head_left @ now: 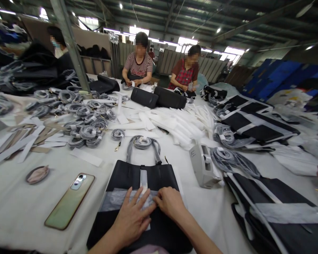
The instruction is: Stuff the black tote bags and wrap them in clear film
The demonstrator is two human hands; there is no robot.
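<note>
A black handbag (108, 225) lies flat before me, its wrapped handles (158, 151) pointing away. Across its front runs a translucent wrapping strip (112, 198), crossed by a narrow upright strip (143, 176). My left hand (134, 215) rests flat on the strips with its fingers spread. At the right, my right hand (169, 201) has its fingers bent together at the wrapping strip; what they pinch is too small to make out. A coiled wrapped strap (142, 141) lies between the handles.
A phone (70, 201) and a small round dish (37, 175) lie left. A tape dispenser (205, 165) stands right of the bag, near more black bags (286, 197). Coiled straps (88, 132) and white sheets (180, 121) lie beyond. Two people work across the table.
</note>
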